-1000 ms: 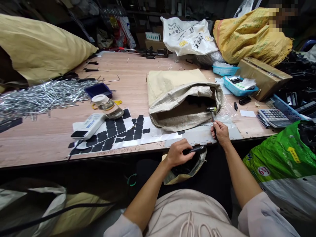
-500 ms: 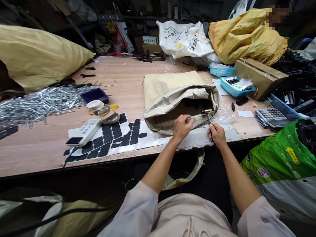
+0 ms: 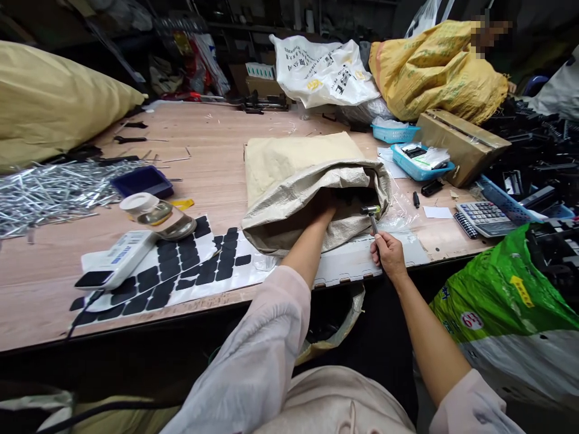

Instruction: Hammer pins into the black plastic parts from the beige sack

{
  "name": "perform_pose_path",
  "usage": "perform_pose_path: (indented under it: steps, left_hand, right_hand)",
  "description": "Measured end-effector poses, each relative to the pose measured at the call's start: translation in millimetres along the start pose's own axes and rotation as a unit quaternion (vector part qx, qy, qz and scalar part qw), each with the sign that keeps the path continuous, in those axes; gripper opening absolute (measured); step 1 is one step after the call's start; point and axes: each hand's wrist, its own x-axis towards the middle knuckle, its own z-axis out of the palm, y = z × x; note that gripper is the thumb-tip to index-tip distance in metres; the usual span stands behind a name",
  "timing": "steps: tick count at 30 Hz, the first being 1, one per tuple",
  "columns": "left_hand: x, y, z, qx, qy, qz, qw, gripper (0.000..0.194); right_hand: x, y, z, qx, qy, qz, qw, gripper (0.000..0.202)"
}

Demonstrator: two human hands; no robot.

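Note:
A tan woven sack (image 3: pixel 294 160) lies on its side on the workbench (image 3: pixel 217 135), its wide mouth turned toward me and its rim folded back. My left hand (image 3: pixel 327 208) reaches inside that mouth. Its fingers are lost in the dark interior, so what they touch is hidden. In front of the sack's right side, my right hand (image 3: pixel 389 253) is closed around the handle of a small hammer (image 3: pixel 373 219). The hammer's head, with a yellowish end, stands upward close to the sack's rim.
To the left are a heap of metal rods (image 3: pixel 58 190), a dark blue tray (image 3: pixel 142 182), a lidded jar (image 3: pixel 160 218) and black adhesive pads (image 3: pixel 169 259). Blue baskets (image 3: pixel 420 163), a cardboard box (image 3: pixel 465 144), a calculator (image 3: pixel 484 218) and a green sack (image 3: pixel 488 283) are on the right.
My left hand has moved from in front of the sack's mouth to inside it. My right hand still holds the hammer. The whole view has shifted slightly.

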Motion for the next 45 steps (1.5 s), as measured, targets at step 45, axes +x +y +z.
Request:
perform_pose_path:
  steps: [45]
  left_hand:
    - [-174.5, -9.3, -53.3, 0.084, -0.117, 0.034, 0.989, 0.024]
  right_hand:
    - [-56.5, -13.5, -18.1, -0.269, -0.019, -0.147, 0.952, 0.038]
